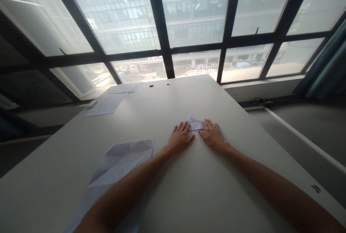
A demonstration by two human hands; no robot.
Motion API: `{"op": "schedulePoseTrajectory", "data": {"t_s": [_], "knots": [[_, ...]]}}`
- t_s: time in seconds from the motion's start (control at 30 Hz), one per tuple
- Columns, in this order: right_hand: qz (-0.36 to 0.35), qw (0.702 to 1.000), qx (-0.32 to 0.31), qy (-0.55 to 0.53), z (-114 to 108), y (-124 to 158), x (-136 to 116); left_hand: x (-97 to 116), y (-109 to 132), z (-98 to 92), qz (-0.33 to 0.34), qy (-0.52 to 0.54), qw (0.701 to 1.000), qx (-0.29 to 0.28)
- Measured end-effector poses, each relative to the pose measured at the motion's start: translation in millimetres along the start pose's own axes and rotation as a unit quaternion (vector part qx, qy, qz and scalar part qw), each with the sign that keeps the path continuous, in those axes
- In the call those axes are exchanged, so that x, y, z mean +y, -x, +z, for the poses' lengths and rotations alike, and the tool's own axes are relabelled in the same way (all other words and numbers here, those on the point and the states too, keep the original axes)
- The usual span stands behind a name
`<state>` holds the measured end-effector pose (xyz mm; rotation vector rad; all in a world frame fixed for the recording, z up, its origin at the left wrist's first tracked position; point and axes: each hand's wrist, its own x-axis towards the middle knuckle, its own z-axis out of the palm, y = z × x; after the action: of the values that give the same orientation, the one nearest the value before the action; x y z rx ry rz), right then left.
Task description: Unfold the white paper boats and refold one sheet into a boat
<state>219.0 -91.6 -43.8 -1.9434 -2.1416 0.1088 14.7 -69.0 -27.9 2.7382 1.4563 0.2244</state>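
A small folded white paper with a pointed top lies flat on the white table. My left hand rests palm down at its left edge, fingertips on the paper and thumb stretched to the right. On the other side, my right hand lies with fingers spread, its fingertips touching the paper's right edge. Neither hand is wrapped round anything. Parts of the folded paper's sides are hidden under the fingers.
A large creased sheet lies partly beneath my left forearm. More sheets are at the table's far left, near the windows. A small dark object sits near the right edge.
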Motion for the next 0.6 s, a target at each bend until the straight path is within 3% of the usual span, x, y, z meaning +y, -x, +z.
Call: {"op": "schedulePoseTrajectory", "data": {"t_s": [0.6], "knots": [[-0.004,1.0,0.001,-0.007,2.0,-0.4,0.6,-1.2,-0.3,1.3,0.007,0.007,1.0,0.003]]}}
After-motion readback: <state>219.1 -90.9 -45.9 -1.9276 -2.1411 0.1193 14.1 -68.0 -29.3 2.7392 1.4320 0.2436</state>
